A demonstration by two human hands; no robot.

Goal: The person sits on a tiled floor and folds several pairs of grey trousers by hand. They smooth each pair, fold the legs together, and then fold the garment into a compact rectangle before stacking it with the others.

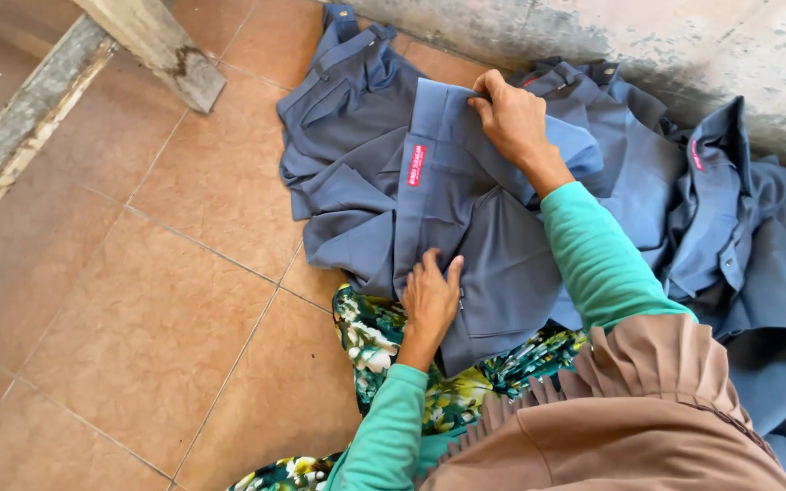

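**Garment under both hands on tiled floor**

Garment in hand is a blue-grey uniform piece, lying partly folded on the tiled floor and partly over the person's lap. Its long axis runs from the lap up toward the stained wall; the folded upper edge points at the wall and the lower end at the wearer. A small red label sits on its left panel, set lengthwise along that same axis.

Right hand: at the garment's wall-side edge, fingers curled over the fold. Grip is narrow and pinches the fabric edge.

Left hand: at the garment's near end, just above the lap. It lies palm down on the cloth with fingers spread; the hand presses flat and clasps nothing.

Both arms wear teal sleeves. Floral-print fabric shows below the garment, touching its near edge.

More blue-grey clothing lies heaped to the right of the garment, against the wall and touching it. Further cloth of the same colour lies beneath it on the left.

A weathered wooden post stands well apart, to the upper left of the garment.
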